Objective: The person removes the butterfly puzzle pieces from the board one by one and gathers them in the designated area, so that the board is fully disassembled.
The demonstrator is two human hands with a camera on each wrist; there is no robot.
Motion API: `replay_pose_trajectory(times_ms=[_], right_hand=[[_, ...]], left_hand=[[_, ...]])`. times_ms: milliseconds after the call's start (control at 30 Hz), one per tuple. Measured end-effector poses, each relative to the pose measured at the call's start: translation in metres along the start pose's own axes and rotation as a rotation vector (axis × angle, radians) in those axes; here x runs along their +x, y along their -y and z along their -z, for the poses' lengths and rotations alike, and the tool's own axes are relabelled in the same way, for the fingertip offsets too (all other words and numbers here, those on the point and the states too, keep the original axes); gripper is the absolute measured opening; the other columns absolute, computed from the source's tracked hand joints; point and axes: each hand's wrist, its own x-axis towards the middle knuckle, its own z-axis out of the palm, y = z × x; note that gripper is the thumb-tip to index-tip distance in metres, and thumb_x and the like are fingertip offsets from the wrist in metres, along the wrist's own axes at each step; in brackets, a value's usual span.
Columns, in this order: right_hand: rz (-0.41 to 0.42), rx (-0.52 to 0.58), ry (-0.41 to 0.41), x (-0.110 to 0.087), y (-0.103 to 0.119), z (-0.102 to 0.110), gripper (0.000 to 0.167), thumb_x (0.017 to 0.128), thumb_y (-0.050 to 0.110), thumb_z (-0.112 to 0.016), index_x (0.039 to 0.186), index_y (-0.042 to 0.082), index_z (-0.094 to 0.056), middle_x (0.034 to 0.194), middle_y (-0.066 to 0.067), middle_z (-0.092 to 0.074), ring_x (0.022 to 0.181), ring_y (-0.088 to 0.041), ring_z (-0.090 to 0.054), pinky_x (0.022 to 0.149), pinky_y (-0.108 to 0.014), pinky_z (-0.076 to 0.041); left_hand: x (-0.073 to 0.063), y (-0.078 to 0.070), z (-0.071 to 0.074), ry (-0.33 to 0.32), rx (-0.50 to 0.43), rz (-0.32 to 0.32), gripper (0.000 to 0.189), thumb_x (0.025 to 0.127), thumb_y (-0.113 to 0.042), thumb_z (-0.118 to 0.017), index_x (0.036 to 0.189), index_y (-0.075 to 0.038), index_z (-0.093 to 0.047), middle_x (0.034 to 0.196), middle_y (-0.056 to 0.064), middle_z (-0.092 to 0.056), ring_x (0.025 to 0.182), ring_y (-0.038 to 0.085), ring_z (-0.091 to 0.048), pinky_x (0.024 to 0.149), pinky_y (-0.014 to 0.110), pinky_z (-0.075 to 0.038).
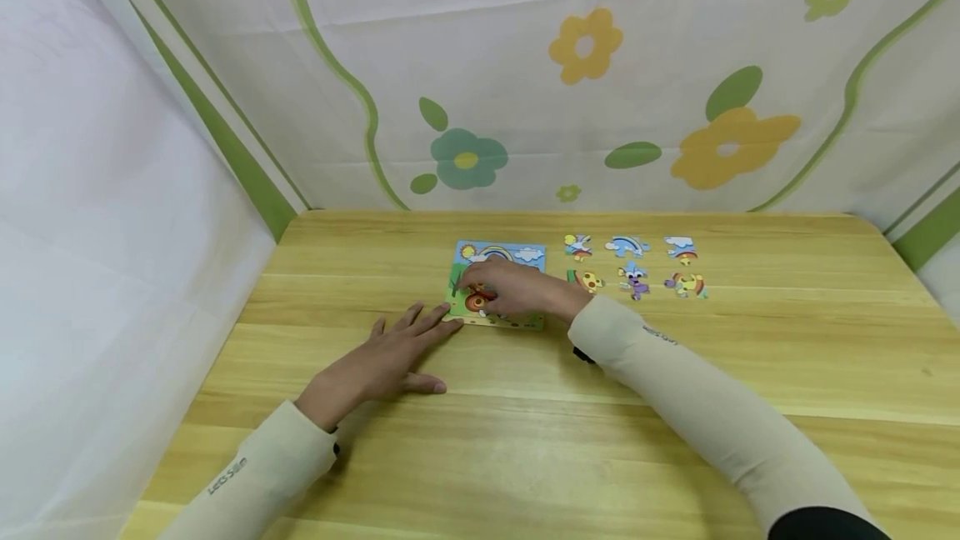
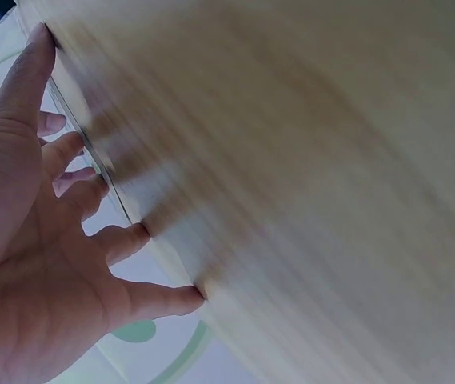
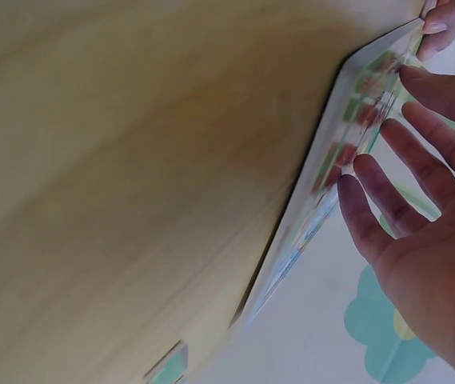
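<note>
A flat, colourful picture puzzle board [image 1: 517, 322], with a sun, a rainbow and a cloud along its top, lies on the wooden table. My right hand [image 1: 513, 286] covers its middle. In the right wrist view, the fingertips [image 3: 347, 182] rest on the board's face [image 3: 291, 220], fingers extended, and no piece shows between them. A brown and orange round figure peeks out beneath that hand. With fingers spread, my left hand [image 1: 382, 363] rests on the table, and its leading fingertips touch the board's lower left corner. The left wrist view shows those fingertips [image 2: 135, 232] pressed down.
Right of the board lie several loose jigsaw pieces in two rows, including a rainbow piece [image 1: 627, 246], a purple and blue piece [image 1: 634, 282] and a cloud piece [image 1: 680, 242]. A flowered white curtain [image 1: 525, 123] hangs behind the table [image 1: 525, 440].
</note>
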Motion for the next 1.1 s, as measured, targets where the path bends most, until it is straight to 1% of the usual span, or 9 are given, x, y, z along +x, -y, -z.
replay_pose_trajectory(times_ms=[200, 433, 667, 900, 1100], right_hand=[[-0.015, -0.008, -0.002, 0.0019, -0.0001, -0.0021, 0.045, 0.099, 0.008, -0.072, 0.143, 0.012, -0.065, 0.149, -0.005, -0.062, 0.143, -0.033, -0.050, 0.117, -0.050, -0.045], [-0.018, -0.021, -0.006, 0.0042, -0.0006, -0.0035, 0.045, 0.099, 0.008, -0.072, 0.143, 0.013, -0.064, 0.149, -0.004, -0.062, 0.143, -0.033, -0.050, 0.117, -0.049, -0.044], [-0.006, -0.023, -0.006, 0.0041, -0.0007, -0.0027, 0.044, 0.098, 0.008, -0.074, 0.141, 0.011, -0.065, 0.147, -0.006, -0.062, 0.141, -0.035, -0.051, 0.116, -0.050, -0.045], [0.006, -0.030, -0.001, 0.0060, -0.0015, -0.0031, 0.043, 0.097, 0.008, -0.074, 0.139, 0.013, -0.066, 0.146, -0.005, -0.060, 0.142, -0.032, -0.051, 0.117, -0.049, -0.045], [-0.002, 0.001, 0.008, 0.0080, -0.0011, -0.0037, 0.046, 0.097, 0.004, -0.072, 0.142, 0.013, -0.064, 0.147, -0.006, -0.057, 0.146, -0.030, -0.048, 0.118, -0.047, -0.044]], left_hand=[[-0.0005, 0.0008, -0.0005, -0.003, -0.001, -0.001, 0.088, 0.096, -0.050, -0.072, 0.168, -0.030, -0.027, 0.178, 0.005, -0.014, 0.161, 0.048, -0.014, 0.113, 0.086, -0.018], [-0.0007, 0.0018, -0.0016, 0.003, 0.001, 0.002, 0.088, 0.096, -0.050, -0.071, 0.168, -0.030, -0.025, 0.178, 0.004, -0.013, 0.161, 0.047, -0.013, 0.113, 0.085, -0.017], [-0.0002, 0.0011, -0.0021, -0.005, 0.004, -0.008, 0.088, 0.096, -0.050, -0.071, 0.168, -0.030, -0.026, 0.178, 0.005, -0.014, 0.161, 0.048, -0.014, 0.113, 0.086, -0.017], [-0.0002, 0.0010, -0.0022, -0.005, -0.005, -0.003, 0.088, 0.096, -0.050, -0.072, 0.168, -0.030, -0.026, 0.178, 0.004, -0.013, 0.161, 0.047, -0.013, 0.113, 0.086, -0.016], [-0.0006, 0.0001, -0.0017, -0.009, -0.002, -0.002, 0.088, 0.095, -0.050, -0.072, 0.168, -0.030, -0.026, 0.178, 0.004, -0.014, 0.161, 0.047, -0.014, 0.113, 0.086, -0.017]])
